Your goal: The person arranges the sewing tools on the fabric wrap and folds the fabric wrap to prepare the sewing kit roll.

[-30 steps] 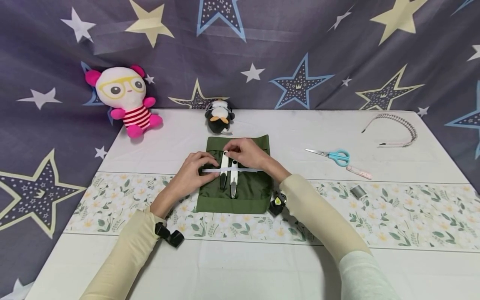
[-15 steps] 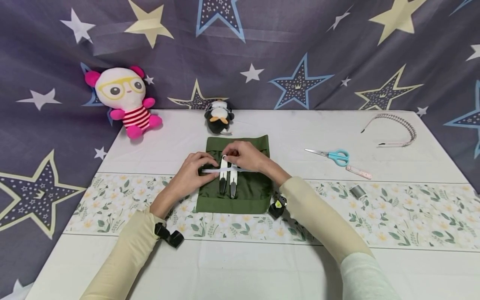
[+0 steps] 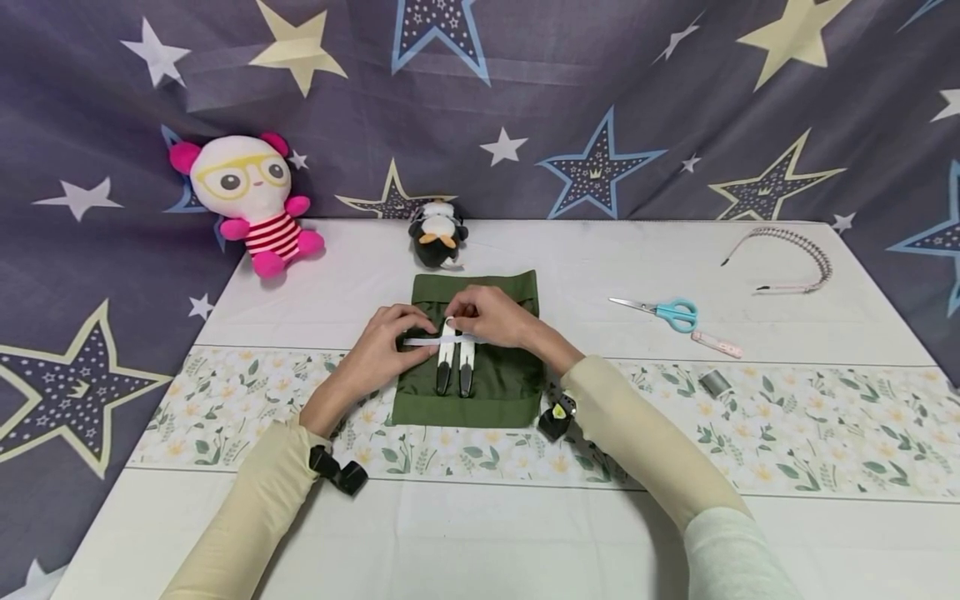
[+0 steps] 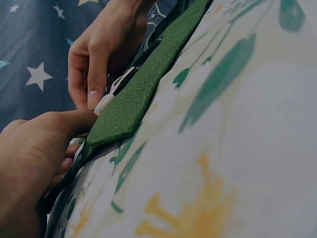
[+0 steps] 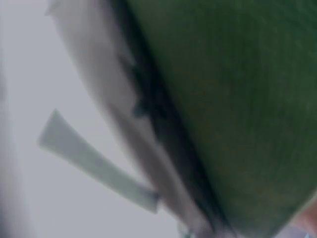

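A dark green cloth organizer [image 3: 510, 379] lies on the table, with a white strap [image 3: 422, 342] running across it. Two slim white tools with dark ends sit side by side under the strap; their exact kind is unclear. My right hand [image 3: 495, 317] pinches the top of the left white tool [image 3: 446, 354] between thumb and fingers. The right white tool [image 3: 467, 367] lies beside it, its top hidden by that hand. At the left, my left hand [image 3: 382, 350] holds the strap between curled fingers and thumb. In the left wrist view both hands meet at the green fabric [image 4: 138, 94].
Blue-handled scissors [image 3: 675, 313], a pink stick-like item [image 3: 717, 343], a grey thread spool [image 3: 716, 383] and a headband [image 3: 825, 262] lie to the right. A penguin plush [image 3: 438, 233] and a pink-and-white plush [image 3: 255, 200] sit at the back by the starry curtain.
My right hand has moved slightly toward me, and the left white tool has slid down under the strap, level with the other. My left hand has stayed in place.
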A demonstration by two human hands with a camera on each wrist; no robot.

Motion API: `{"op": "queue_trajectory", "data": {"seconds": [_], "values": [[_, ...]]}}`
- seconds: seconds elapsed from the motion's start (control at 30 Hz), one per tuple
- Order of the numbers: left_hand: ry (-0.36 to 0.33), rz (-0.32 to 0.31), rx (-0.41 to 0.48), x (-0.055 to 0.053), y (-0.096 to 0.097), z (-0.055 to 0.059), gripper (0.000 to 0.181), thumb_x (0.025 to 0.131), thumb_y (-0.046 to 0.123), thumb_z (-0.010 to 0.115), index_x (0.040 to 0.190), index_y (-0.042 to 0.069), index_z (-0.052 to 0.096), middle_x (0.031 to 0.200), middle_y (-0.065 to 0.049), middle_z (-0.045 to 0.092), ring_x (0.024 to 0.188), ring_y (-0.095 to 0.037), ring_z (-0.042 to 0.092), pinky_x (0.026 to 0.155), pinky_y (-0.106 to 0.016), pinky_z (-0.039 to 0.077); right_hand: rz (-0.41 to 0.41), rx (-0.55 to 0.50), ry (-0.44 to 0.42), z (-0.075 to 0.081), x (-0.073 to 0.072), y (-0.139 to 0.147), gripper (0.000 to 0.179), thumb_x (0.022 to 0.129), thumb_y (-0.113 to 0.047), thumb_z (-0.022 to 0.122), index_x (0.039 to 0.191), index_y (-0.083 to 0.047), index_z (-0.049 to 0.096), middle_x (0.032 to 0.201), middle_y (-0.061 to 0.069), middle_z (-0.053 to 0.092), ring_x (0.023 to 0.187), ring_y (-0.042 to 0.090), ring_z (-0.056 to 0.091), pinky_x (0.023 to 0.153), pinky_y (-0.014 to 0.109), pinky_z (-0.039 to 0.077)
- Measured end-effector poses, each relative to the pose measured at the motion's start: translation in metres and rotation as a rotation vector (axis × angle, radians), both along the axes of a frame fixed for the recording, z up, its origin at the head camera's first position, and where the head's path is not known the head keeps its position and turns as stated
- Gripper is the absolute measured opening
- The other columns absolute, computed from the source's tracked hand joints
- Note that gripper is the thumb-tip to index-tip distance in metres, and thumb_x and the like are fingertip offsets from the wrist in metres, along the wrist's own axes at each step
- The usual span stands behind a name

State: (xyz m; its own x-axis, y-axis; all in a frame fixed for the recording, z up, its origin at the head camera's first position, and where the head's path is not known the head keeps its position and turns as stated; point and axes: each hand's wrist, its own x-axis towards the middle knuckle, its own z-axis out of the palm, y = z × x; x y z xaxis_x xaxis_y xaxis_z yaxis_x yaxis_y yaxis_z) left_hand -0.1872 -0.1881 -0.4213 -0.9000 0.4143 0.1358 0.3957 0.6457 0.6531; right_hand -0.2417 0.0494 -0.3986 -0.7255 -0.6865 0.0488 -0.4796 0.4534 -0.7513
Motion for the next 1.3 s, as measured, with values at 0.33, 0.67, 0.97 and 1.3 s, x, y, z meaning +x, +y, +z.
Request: {"op": "queue_trajectory", "data": {"seconds": [0.33,0.67,0.97,1.3], "values": [[0.013,-0.004,0.001,0.0,-0.0003,-0.0007,0.024,0.097,0.024,0.076,0.118,0.013,0.073,0.137,-0.012,0.055,0.127,-0.035,0.044,0.106,-0.057,0.035,0.016,-0.009,0.002,-0.0004,0.0023,0.0006,0.017,0.104,-0.008,0.064,0.115,0.0,0.072,0.103,0.009,0.064,0.08,0.018,0.057,0.07,0.029,0.047],[0.016,-0.006,0.0,-0.0006,0.0007,0.0005,0.024,0.098,0.023,0.076,0.118,0.011,0.073,0.137,-0.014,0.055,0.129,-0.036,0.043,0.107,-0.058,0.034,0.042,-0.009,0.017,-0.0001,0.005,-0.0004,0.015,0.105,-0.009,0.062,0.112,-0.004,0.075,0.104,0.008,0.062,0.075,0.018,0.053,0.068,0.03,0.043],[0.016,-0.004,-0.001,-0.0005,0.0006,0.001,0.024,0.097,0.023,0.076,0.117,0.011,0.073,0.137,-0.014,0.055,0.128,-0.036,0.044,0.106,-0.058,0.035,0.073,0.005,0.039,0.0001,0.0056,-0.0001,0.017,0.105,-0.009,0.062,0.115,-0.002,0.074,0.105,0.009,0.062,0.075,0.018,0.052,0.069,0.03,0.044],[0.011,-0.001,-0.004,0.0012,0.0006,0.002,0.024,0.097,0.024,0.076,0.118,0.012,0.073,0.137,-0.013,0.055,0.128,-0.035,0.044,0.106,-0.058,0.035,0.066,-0.023,0.041,-0.0016,0.0053,0.0012,0.019,0.105,-0.01,0.063,0.119,-0.002,0.073,0.108,0.008,0.065,0.083,0.017,0.058,0.072,0.03,0.048]]}}
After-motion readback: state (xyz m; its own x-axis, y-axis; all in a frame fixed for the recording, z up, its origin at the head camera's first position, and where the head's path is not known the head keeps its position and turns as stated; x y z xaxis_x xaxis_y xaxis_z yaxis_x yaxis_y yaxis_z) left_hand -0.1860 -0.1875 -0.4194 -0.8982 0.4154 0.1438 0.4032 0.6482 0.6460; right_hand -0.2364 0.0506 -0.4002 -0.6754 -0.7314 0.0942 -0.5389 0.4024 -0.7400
